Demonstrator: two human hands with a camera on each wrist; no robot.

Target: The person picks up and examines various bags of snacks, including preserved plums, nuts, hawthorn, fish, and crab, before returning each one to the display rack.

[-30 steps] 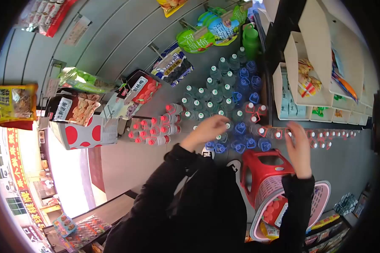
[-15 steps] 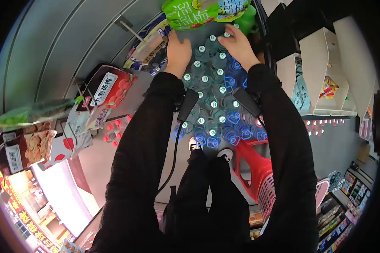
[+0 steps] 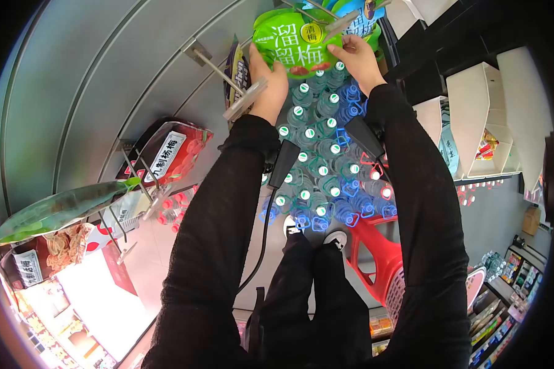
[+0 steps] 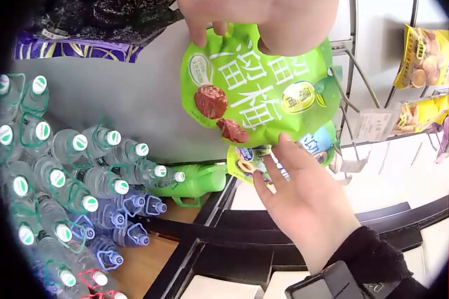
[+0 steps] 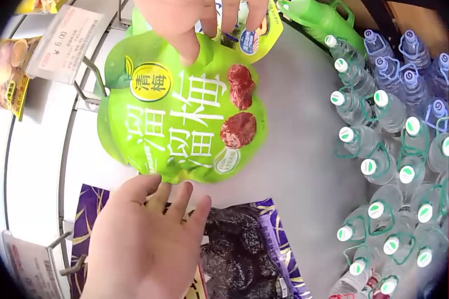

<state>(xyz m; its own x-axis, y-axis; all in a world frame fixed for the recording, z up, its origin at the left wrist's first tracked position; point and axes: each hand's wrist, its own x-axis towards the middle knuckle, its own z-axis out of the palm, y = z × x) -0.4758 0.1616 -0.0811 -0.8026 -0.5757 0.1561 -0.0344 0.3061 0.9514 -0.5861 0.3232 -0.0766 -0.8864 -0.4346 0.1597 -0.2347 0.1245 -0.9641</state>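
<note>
A green bag of dried plums point(image 3: 298, 40) hangs on a wall hook at the top of the head view. At its left edge, my left hand point(image 3: 269, 89) has its fingers nearly straight, close against the bag. My right hand point(image 3: 360, 64) is at the opposite edge, loosely extended, with a fingertip overlapping the bag's front. Both wrist views show the bag between the hands, its printed face and reddish fruit pictures visible. Behind it sits a blue-and-green bag point(image 4: 323, 141), partly covered. A purple bag of dark dried fruit point(image 5: 242, 243) hangs beside my left hand.
Several water bottles point(image 3: 314, 132) with white-green caps crowd the floor below, with blue-handled bottles point(image 3: 351, 209) alongside. A red stool point(image 3: 375, 258) stands right of my feet. Metal hooks point(image 3: 218, 71) project from the slatted wall. White shelf bins point(image 3: 489, 117) are at right.
Both hands have risen from over the bottles to the hanging bags and come to either side of the green bag. The head view has shifted closer to the wall display.
</note>
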